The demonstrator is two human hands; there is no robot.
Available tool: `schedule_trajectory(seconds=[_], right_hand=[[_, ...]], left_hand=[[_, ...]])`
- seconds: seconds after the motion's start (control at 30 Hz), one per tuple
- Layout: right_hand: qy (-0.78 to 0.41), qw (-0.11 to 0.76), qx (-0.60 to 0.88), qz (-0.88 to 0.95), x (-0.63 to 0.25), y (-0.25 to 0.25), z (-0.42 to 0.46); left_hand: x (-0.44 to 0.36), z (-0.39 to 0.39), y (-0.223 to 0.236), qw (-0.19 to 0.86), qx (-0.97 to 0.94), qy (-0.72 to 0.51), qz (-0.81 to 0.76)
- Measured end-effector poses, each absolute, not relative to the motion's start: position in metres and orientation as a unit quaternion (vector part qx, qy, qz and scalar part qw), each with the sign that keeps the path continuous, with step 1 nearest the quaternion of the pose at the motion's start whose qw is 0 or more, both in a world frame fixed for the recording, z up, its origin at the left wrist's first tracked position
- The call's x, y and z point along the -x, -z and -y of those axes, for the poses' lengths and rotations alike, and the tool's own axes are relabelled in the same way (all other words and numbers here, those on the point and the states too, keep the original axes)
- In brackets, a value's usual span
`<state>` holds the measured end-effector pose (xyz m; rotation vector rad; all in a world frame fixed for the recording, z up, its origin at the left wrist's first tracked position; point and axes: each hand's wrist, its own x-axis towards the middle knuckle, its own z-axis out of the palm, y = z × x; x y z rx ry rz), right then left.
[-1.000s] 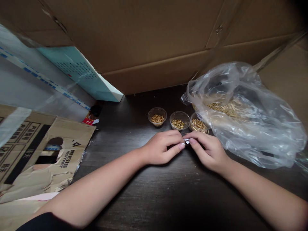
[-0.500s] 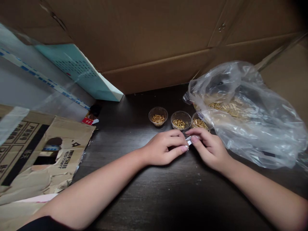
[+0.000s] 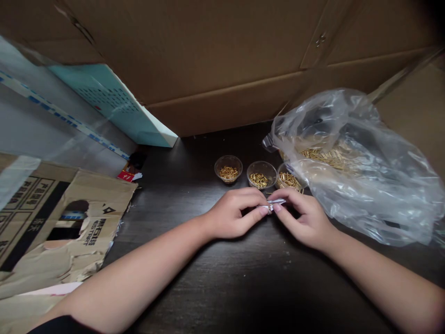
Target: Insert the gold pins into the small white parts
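My left hand (image 3: pixel 238 214) and my right hand (image 3: pixel 304 217) meet over the dark table, fingertips nearly touching. Between them is a small whitish, silvery strip (image 3: pixel 278 202), pinched by thumb and fingers of both hands; what exactly it is cannot be made out. Just beyond my hands stand a left clear cup (image 3: pixel 228 161), a middle clear cup (image 3: pixel 261 166) and a right clear cup (image 3: pixel 282 169), each with small gold-coloured metal pins inside. My right fingers partly cover the right cup's near side.
A clear plastic bag (image 3: pixel 389 195) with many gold pins (image 3: pixel 325 159) lies at the right, against the right cup. Brown cardboard (image 3: pixel 208 60) walls off the back. At the left are a torn cardboard piece (image 3: pixel 93 185) and a light-blue panel (image 3: pixel 114 102).
The whitish strip now shows more between my fingertips and points to the right. My right fingers have shifted slightly, exposing more of the right cup. My left hand has barely moved.
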<state>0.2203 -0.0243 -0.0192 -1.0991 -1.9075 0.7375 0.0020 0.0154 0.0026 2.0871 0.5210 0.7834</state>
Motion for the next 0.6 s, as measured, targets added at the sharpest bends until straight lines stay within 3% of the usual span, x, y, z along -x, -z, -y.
schedule_trajectory(seconds=[0.6], right_hand=[[-0.342,0.424,0.438,0.715,-0.2221,0.0228,0.0219]], left_hand=[[-0.0029,-0.0132,-0.0022,0.377,-0.839,-0.333,-0.208]])
